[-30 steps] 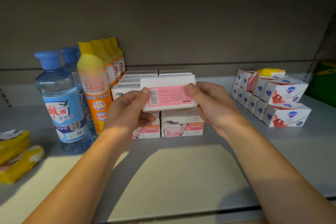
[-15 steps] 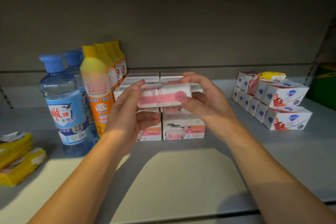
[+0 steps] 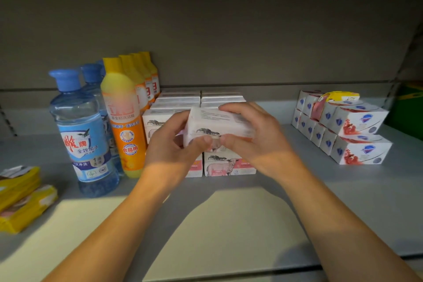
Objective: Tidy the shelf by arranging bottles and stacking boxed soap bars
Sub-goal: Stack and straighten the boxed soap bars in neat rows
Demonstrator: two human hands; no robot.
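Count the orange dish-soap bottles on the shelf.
4, in one row running back from the front bottle beside the blue-capped bottles; more may be hidden behind.

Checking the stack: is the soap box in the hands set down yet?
Not yet. Both the left hand and right hand grip the soap box above the front stack.
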